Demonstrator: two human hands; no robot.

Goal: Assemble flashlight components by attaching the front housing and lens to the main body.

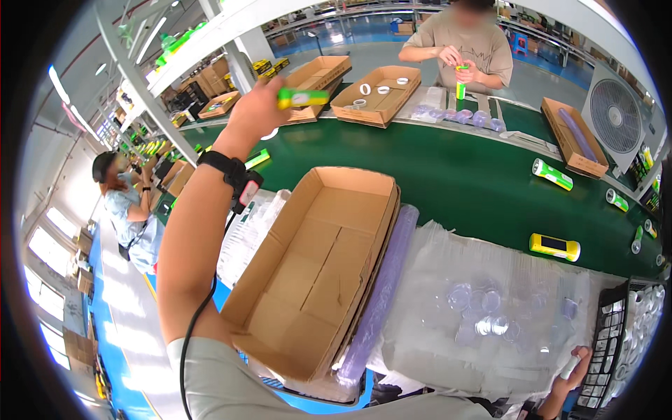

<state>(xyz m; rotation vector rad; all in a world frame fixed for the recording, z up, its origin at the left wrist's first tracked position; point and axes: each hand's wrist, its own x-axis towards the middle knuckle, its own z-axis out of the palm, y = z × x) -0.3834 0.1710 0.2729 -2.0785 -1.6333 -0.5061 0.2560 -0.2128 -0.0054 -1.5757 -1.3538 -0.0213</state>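
Note:
My left hand (257, 112) is raised over the far left part of the green conveyor belt, closed around a yellow and green flashlight (303, 98), which is slightly blurred. Below that arm lies an open cardboard box (315, 259) with nothing in it. At the lower right, my right hand (572, 374) is closed on a small white piece (578, 357), perhaps a ring, beside a black crate (603, 343) of white rings. Clear round discs (483, 308) lie on a plastic-covered surface (420, 329) to the left of that hand.
A roll of purple-tinted film (383, 294) lies along the box's right side. Several flashlights lie on the green belt (434, 182), including a yellow one (554, 247) and a green one (552, 174). Across it, a co-worker (462, 49) handles a flashlight beside cardboard trays (374, 115). A fan (616, 115) stands far right.

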